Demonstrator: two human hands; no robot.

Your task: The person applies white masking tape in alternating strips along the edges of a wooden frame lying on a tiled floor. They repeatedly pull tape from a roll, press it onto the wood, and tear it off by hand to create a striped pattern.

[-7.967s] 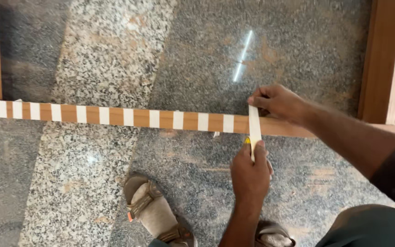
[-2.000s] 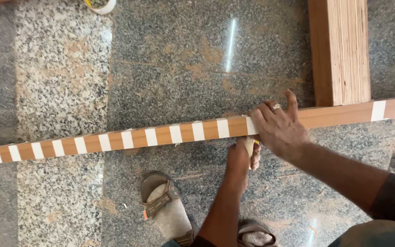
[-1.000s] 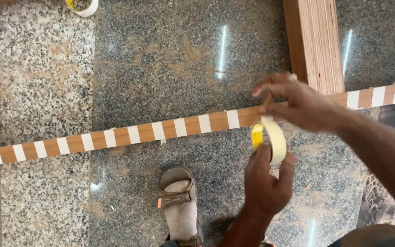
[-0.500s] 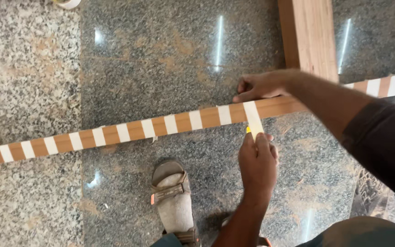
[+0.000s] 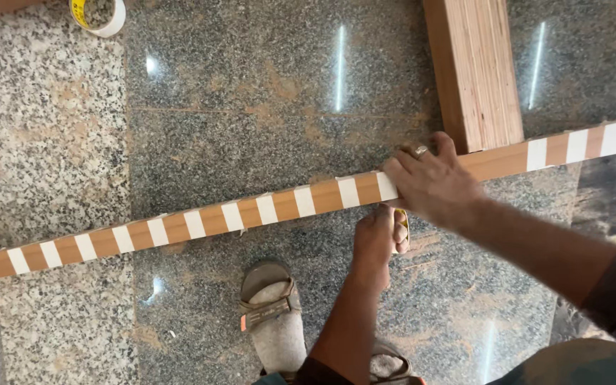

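Observation:
A long thin wooden strip (image 5: 180, 228) banded with white tape pieces lies slanted across the granite floor. My right hand (image 5: 433, 182), a ring on one finger, presses flat on the strip, covering the spot just right of the last white band on this stretch. Just below the strip, my left hand (image 5: 376, 235) grips a roll of masking tape (image 5: 401, 228) with a yellow inner core, held close against the strip's near edge. More white bands show on the strip to the right of my right hand.
A thick plywood plank (image 5: 475, 71) runs from the top down to the strip. A second tape roll (image 5: 98, 14) lies at the top left. My sandalled foot (image 5: 272, 314) stands below the strip, with the other foot (image 5: 390, 367) partly hidden by my arm.
My right hand has come down flat onto the strip over the newly laid tape. My left hand has brought the roll up against the strip's near edge.

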